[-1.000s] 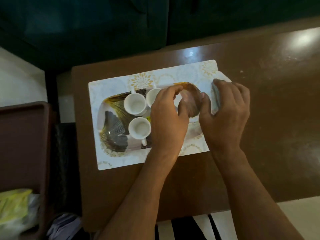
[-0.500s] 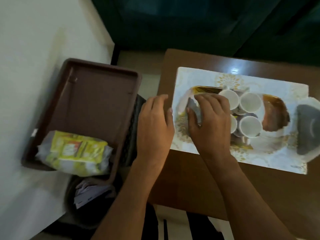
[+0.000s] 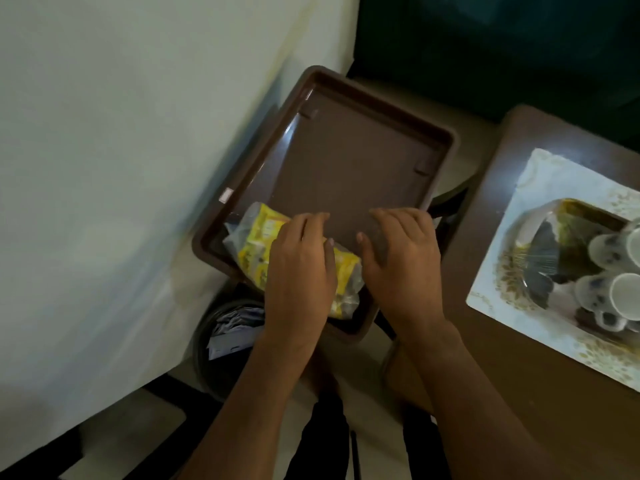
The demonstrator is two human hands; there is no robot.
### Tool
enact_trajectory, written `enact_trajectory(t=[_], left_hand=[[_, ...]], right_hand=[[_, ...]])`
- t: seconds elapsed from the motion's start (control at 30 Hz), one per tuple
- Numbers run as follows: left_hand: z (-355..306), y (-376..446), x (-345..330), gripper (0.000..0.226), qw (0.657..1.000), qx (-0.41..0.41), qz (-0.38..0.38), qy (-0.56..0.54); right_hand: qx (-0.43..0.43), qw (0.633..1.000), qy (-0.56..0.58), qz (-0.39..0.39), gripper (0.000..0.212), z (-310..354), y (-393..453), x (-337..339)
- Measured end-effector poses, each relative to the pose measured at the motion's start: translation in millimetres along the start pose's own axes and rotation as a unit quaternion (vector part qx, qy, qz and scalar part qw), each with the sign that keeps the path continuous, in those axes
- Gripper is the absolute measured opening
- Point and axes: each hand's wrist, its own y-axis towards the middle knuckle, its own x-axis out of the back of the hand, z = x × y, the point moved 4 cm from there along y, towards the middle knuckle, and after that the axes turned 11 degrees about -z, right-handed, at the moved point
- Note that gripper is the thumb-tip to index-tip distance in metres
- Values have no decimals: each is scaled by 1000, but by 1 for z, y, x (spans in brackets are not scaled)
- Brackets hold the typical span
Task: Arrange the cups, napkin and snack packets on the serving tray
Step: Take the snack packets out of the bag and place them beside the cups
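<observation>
Over the brown plastic bin (image 3: 349, 161) at frame centre, both hands are lowered with palms down. Left hand (image 3: 298, 268) lies flat on top of the yellow snack packets (image 3: 258, 237), fingers extended and loosely together; contact with the wrapper is apparent, but whether the fingers have closed around it cannot be told. Right hand (image 3: 401, 261) is just beside the packets on their right, fingers spread slightly and curved, thumb pointing toward the left hand; it holds nothing visible, and whether it touches the bin floor cannot be told.

The snack packets are a clear-wrapped bundle with yellow printing, lying at the near end of the bin, partly covered by the left hand. The rest of the bin floor is bare.

To the right, on the dark wooden table (image 3: 519, 341), a white patterned placemat (image 3: 512, 303) carries the serving tray (image 3: 554, 237), which shows a dark and gold leaf design. White cups (image 3: 620, 296) stand clustered on the tray toward the right frame edge, partly cut off. The tray is well apart from both hands.

Below the bin, a round dark wastebasket (image 3: 214, 344) holds crumpled paper. A pale wall (image 3: 121, 133) fills the left side, blurred.
</observation>
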Motion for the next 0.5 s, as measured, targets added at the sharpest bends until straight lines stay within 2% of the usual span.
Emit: enact_trajectory(t=[0.23,0.37,0.5], left_hand=[[49,-2,10,33,999,27,17,-14],[60,-3,9,34,999,35,32,-21],[65,-3,9,31,999,25,19,-40]], right_hand=[[10,996,19,90,34,37,-11,-42],[-41,982,34,182,41,41,-14,-62],[-83,970,48,223,46,38,-12,-72]])
